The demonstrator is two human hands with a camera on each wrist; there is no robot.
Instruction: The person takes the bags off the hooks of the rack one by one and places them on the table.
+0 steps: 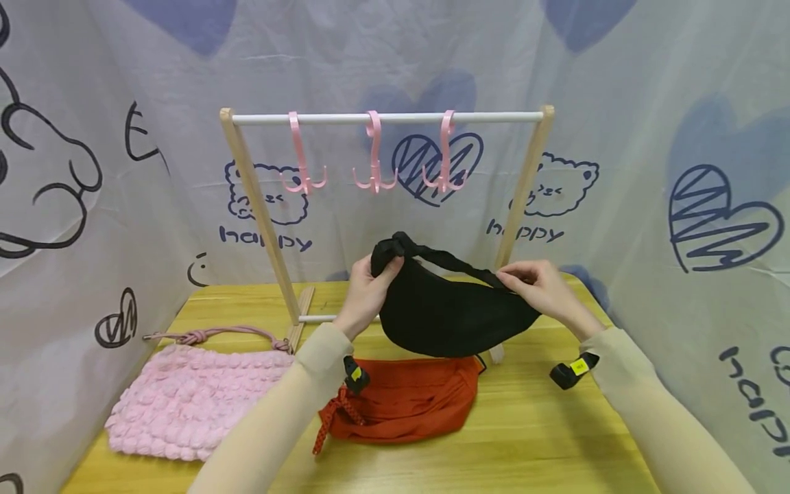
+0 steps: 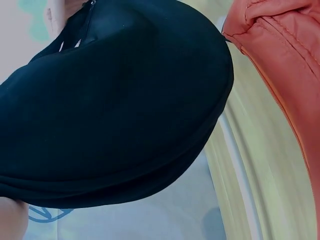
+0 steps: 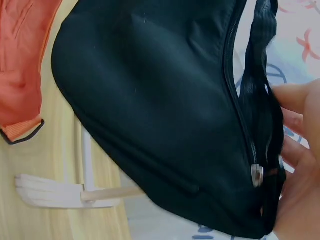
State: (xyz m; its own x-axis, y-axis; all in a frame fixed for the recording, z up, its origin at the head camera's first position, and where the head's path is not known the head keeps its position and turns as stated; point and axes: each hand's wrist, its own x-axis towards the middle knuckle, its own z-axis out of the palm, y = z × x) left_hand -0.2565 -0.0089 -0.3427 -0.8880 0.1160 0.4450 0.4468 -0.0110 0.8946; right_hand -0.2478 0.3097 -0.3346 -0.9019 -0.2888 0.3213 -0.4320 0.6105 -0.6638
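A black crescent-shaped shoulder bag (image 1: 453,315) is held up in front of the rack between both hands. My left hand (image 1: 369,288) grips its knotted left end, thumb over the fabric. At the other end, my right hand (image 1: 540,288) pinches the strap (image 1: 457,262) near where it joins the bag. The right wrist view shows the strap (image 3: 260,75) and a zipper pull (image 3: 257,175) beside the right fingers. In the left wrist view the bag (image 2: 120,110) covers most of the scene, with a bit of the left hand (image 2: 12,220) at the lower corner.
A wooden rack with a white rail (image 1: 259,119) stands behind, carrying three pink hooks (image 1: 375,154). An orange-red bag (image 1: 407,405) lies on the wooden table (image 1: 531,439) below the black one. On the left lies a pink puffy bag (image 1: 197,398) with a knotted strap (image 1: 231,331).
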